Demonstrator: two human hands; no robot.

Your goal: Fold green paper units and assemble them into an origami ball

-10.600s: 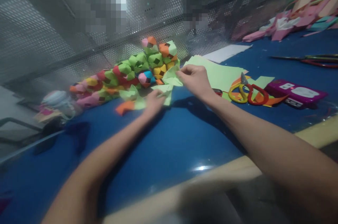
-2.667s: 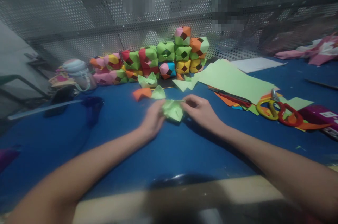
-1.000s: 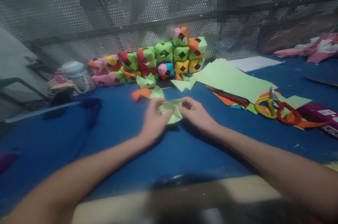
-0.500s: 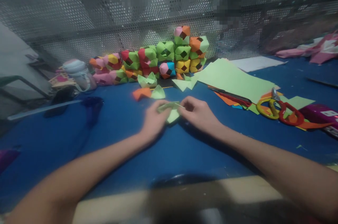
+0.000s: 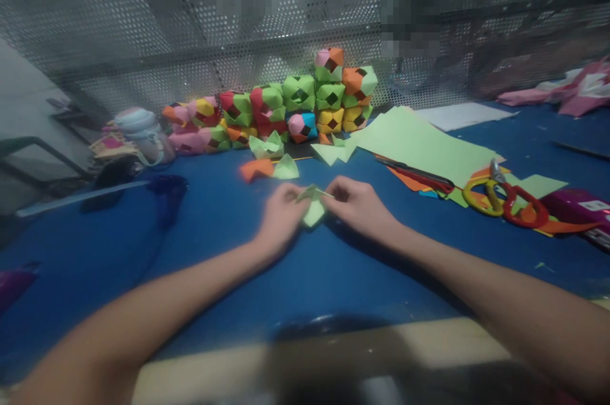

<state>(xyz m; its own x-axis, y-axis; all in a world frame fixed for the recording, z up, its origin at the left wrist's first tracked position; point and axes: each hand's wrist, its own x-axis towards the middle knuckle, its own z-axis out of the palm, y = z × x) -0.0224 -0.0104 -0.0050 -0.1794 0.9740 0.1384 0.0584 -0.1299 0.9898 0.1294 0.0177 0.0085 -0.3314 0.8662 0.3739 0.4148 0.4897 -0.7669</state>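
Note:
A small piece of folded light-green paper [image 5: 314, 213] is pinched between my two hands, just above the blue tabletop. My left hand [image 5: 282, 214] grips its left edge between thumb and fingers. On the other side, my right hand [image 5: 356, 203] pinches its right corner, with the fingers curled. Just beyond lie an orange folded piece [image 5: 256, 170] and a pale green folded piece [image 5: 286, 167], side by side. Further back are a pale green folded unit [image 5: 267, 145] and another green one [image 5: 334, 151].
Stacked paper balls [image 5: 299, 93] line the back against a perforated metal screen [image 5: 190, 30]. At right lie green sheets [image 5: 424, 138], red-and-yellow scissors [image 5: 525, 205], dark-bladed scissors [image 5: 414, 173] and a purple box [image 5: 576, 205]. A bottle [image 5: 143, 135] and a blue object [image 5: 168, 192] are at left.
My left thumb has drawn back a little, and more of the folded paper's lower part shows. Both hands stay in nearly the same place, still gripping it.

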